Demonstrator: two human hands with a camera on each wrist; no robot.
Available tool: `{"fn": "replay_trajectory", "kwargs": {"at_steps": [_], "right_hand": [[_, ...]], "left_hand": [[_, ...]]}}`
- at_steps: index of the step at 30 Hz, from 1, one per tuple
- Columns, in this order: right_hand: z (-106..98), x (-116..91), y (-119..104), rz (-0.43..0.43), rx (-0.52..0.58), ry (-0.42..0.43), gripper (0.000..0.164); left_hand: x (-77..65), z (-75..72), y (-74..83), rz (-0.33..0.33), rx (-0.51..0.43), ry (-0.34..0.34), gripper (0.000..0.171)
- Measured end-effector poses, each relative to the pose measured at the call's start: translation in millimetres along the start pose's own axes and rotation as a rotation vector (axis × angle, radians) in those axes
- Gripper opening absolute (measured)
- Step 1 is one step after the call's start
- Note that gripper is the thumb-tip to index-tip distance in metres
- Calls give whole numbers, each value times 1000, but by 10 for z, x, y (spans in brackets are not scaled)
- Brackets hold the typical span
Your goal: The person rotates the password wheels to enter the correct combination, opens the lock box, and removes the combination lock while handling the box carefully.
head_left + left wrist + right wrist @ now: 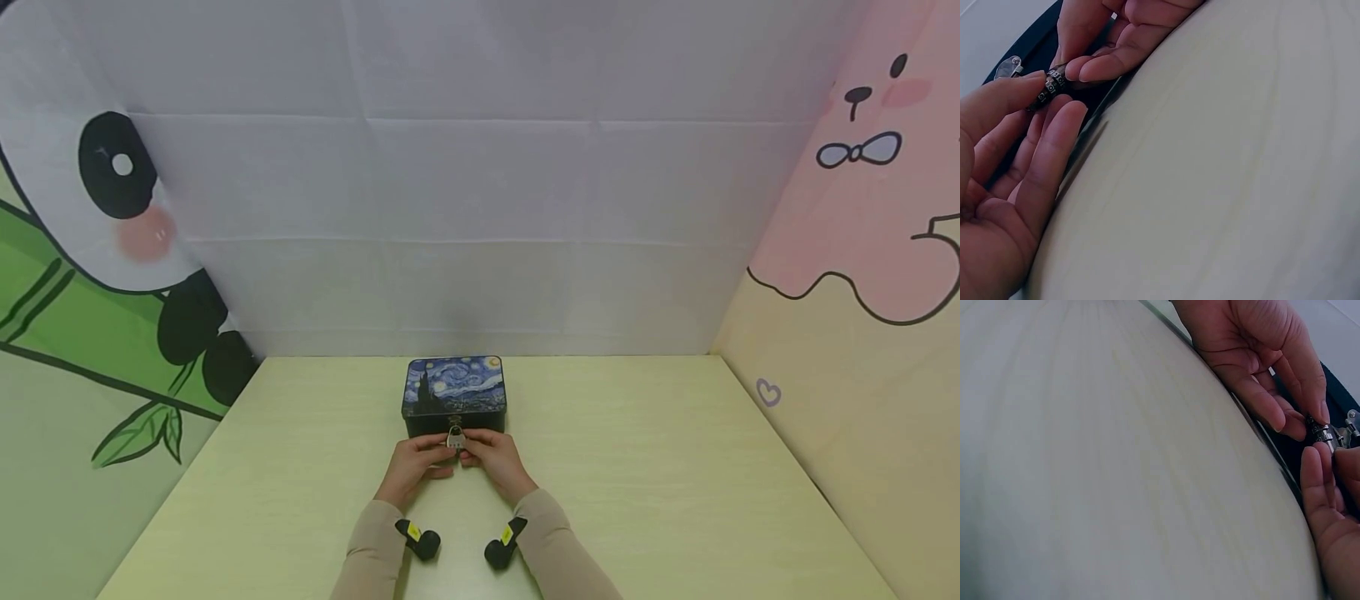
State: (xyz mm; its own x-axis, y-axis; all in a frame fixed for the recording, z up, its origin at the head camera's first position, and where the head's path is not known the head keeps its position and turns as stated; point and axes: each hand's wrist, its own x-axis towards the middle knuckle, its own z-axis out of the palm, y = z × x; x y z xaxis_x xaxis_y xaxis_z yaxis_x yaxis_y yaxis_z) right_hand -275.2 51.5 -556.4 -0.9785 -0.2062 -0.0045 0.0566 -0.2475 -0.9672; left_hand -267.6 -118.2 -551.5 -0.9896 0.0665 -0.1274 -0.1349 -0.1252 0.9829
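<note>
A dark tin box (pixel 454 388) with a swirling blue night-sky picture on its lid lies near the back of the table. On its front latch (pixel 454 420) hangs a small silver combination padlock (pixel 456 442), whose number dials (pixel 1054 83) show in the left wrist view. My left hand (pixel 417 465) pinches the padlock from the left, thumb and fingers at its dials. From the other side my right hand (pixel 497 458) pinches it too, its fingertips against the lock body. In the right wrist view the padlock (pixel 1321 432) sits between both hands' fingers, partly covered.
The pale wood-grain table (pixel 637 467) extends on both sides of the box. Behind it hangs a white cloth wall (pixel 480 183). Side panels carry a panda (pixel 116 167) and a pink animal (pixel 862 208). Black wrist cameras (pixel 427 545) are strapped at the sleeves.
</note>
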Motion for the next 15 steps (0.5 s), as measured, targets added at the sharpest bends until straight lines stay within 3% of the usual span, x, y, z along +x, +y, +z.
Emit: {"fn": "replay_trajectory", "kwargs": {"at_steps": [15], "right_hand": [[-2, 0, 16, -23, -10, -9, 29]], "left_hand": [[12, -5, -26, 16, -9, -12, 39]]}}
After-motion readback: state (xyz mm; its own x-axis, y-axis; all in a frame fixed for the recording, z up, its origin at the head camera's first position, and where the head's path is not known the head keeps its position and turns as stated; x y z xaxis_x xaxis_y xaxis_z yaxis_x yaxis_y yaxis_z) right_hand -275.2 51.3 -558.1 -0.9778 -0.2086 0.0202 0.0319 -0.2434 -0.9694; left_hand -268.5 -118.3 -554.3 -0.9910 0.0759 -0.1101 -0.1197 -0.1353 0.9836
